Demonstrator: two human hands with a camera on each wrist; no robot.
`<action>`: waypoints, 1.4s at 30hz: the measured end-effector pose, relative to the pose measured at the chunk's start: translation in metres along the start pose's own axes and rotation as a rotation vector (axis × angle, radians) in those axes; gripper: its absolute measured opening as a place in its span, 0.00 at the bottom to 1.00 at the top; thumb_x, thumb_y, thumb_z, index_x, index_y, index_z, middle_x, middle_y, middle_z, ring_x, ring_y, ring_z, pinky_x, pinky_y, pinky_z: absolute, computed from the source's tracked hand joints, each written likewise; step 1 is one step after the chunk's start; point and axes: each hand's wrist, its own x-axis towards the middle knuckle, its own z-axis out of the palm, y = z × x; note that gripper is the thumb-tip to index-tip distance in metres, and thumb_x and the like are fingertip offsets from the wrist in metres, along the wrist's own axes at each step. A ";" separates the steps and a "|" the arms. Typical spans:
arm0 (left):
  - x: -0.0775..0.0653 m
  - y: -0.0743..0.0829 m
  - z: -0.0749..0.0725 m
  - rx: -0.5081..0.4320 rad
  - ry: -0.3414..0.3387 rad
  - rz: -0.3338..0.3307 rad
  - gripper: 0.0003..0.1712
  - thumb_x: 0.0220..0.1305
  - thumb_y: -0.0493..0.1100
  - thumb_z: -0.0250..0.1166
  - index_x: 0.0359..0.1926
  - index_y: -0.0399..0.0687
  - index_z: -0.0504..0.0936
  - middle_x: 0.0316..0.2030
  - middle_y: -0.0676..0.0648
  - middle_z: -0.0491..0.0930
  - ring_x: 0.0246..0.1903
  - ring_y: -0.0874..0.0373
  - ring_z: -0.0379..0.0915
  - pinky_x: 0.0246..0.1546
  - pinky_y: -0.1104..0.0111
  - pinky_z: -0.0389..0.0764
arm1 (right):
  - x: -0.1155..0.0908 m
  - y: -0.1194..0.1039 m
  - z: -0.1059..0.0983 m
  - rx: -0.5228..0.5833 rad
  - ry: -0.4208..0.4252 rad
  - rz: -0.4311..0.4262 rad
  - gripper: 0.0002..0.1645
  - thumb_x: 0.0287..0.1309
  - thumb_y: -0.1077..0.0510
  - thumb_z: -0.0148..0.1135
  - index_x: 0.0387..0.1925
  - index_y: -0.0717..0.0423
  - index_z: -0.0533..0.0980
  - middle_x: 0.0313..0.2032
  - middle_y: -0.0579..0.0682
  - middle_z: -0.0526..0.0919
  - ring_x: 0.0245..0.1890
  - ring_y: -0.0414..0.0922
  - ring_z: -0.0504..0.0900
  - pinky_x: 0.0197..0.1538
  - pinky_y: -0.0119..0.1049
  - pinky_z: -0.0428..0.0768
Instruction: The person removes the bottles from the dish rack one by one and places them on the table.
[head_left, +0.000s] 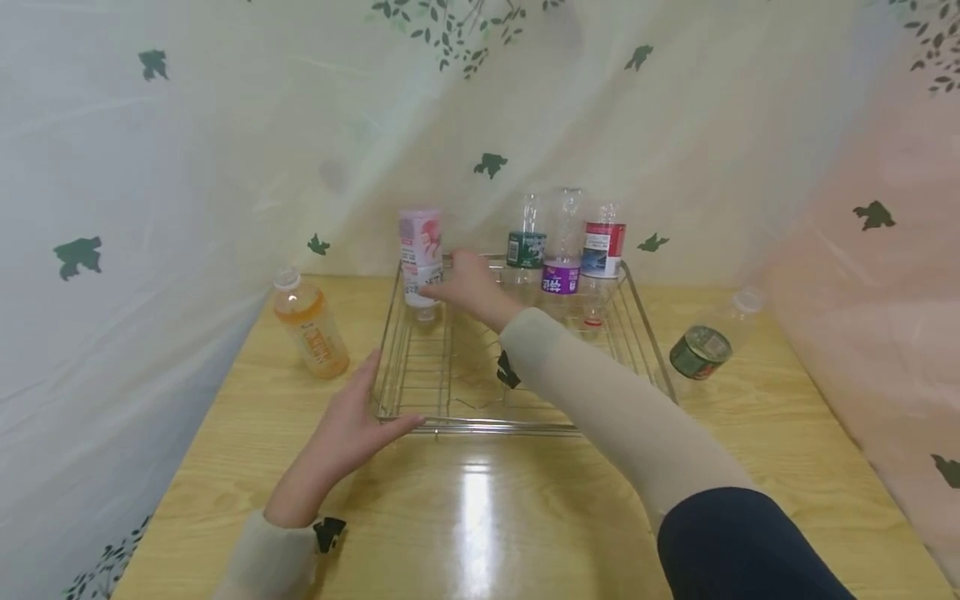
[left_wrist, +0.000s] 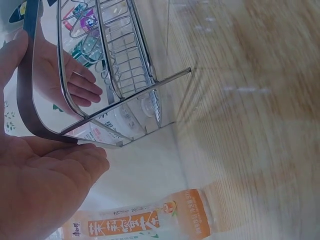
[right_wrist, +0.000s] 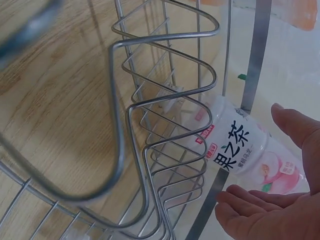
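A wire rack (head_left: 480, 427) stands on the table. At its front left corner my left hand (head_left: 352, 429) is spread, thumb along the front rim and fingers along the left side. A pink and white labelled drink bottle (head_left: 422, 250) stands neck down in the rack's back left. Beside it is my right hand (head_left: 480, 292), and in the right wrist view its thumb and fingers are apart, with the bottle (right_wrist: 255, 150) between or just beyond them; contact is unclear. At the back right, neck down, are bottles with a green label (head_left: 527, 250), a purple label (head_left: 561, 278) and a red label (head_left: 603, 250).
An orange drink bottle (head_left: 311, 329) stands upright on the table (head_left: 420, 517), left of the rack. To the rack's right is a clear bottle with a dark green label (head_left: 701, 352). A leaf-patterned sheet (head_left: 360, 125) hangs behind. Zigzag wire dividers (right_wrist: 170, 100) run inside the rack.
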 end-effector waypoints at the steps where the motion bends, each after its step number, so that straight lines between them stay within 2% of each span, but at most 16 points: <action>1: 0.000 0.000 0.000 0.004 0.000 -0.007 0.70 0.52 0.65 0.77 0.80 0.38 0.46 0.77 0.35 0.49 0.74 0.37 0.48 0.71 0.44 0.55 | 0.002 0.000 0.001 0.008 0.004 -0.005 0.42 0.49 0.48 0.82 0.60 0.64 0.74 0.54 0.60 0.80 0.50 0.52 0.80 0.54 0.46 0.81; 7: 0.000 -0.001 -0.001 -0.002 0.002 -0.001 0.69 0.53 0.65 0.77 0.81 0.40 0.46 0.77 0.37 0.49 0.74 0.39 0.48 0.72 0.45 0.55 | 0.010 -0.003 0.006 0.016 0.019 -0.029 0.33 0.49 0.50 0.82 0.52 0.61 0.77 0.45 0.53 0.83 0.43 0.47 0.81 0.48 0.39 0.82; 12: 0.001 -0.003 0.001 -0.010 0.010 0.015 0.69 0.52 0.65 0.78 0.80 0.40 0.47 0.77 0.37 0.51 0.74 0.39 0.49 0.72 0.45 0.56 | 0.014 -0.005 0.011 0.019 0.014 -0.010 0.30 0.50 0.51 0.81 0.48 0.60 0.77 0.40 0.50 0.82 0.39 0.46 0.82 0.42 0.36 0.83; 15: 0.001 -0.003 0.000 -0.009 0.017 0.014 0.69 0.52 0.65 0.78 0.80 0.40 0.48 0.77 0.37 0.51 0.74 0.40 0.50 0.72 0.46 0.56 | 0.016 -0.009 0.015 0.031 0.016 -0.007 0.29 0.50 0.53 0.82 0.48 0.61 0.77 0.40 0.51 0.82 0.38 0.46 0.82 0.41 0.36 0.83; 21: 0.000 -0.003 0.003 -0.008 0.007 0.006 0.69 0.52 0.65 0.78 0.80 0.38 0.47 0.77 0.37 0.51 0.74 0.40 0.49 0.72 0.48 0.55 | 0.019 -0.009 0.020 -0.018 0.026 -0.023 0.28 0.51 0.54 0.81 0.49 0.62 0.78 0.41 0.53 0.84 0.37 0.47 0.82 0.40 0.38 0.83; 27: -0.001 -0.003 0.000 -0.015 0.027 0.033 0.69 0.51 0.64 0.79 0.80 0.36 0.48 0.76 0.35 0.51 0.73 0.38 0.50 0.72 0.47 0.56 | 0.025 -0.006 0.025 0.030 0.026 -0.021 0.29 0.50 0.55 0.81 0.50 0.63 0.78 0.41 0.54 0.85 0.37 0.47 0.83 0.41 0.38 0.84; 32: -0.001 -0.002 0.000 -0.016 0.024 0.017 0.70 0.51 0.65 0.78 0.80 0.39 0.48 0.77 0.36 0.51 0.74 0.39 0.50 0.72 0.47 0.56 | 0.032 -0.001 0.028 0.072 0.019 0.011 0.30 0.50 0.55 0.82 0.52 0.62 0.79 0.43 0.54 0.85 0.38 0.47 0.84 0.41 0.37 0.84; 42: -0.002 -0.003 0.000 -0.005 0.023 0.004 0.71 0.50 0.68 0.77 0.80 0.40 0.47 0.77 0.38 0.51 0.74 0.40 0.50 0.72 0.47 0.56 | 0.031 0.000 0.027 0.129 0.008 0.037 0.28 0.50 0.57 0.81 0.51 0.61 0.80 0.44 0.53 0.85 0.40 0.47 0.84 0.46 0.39 0.84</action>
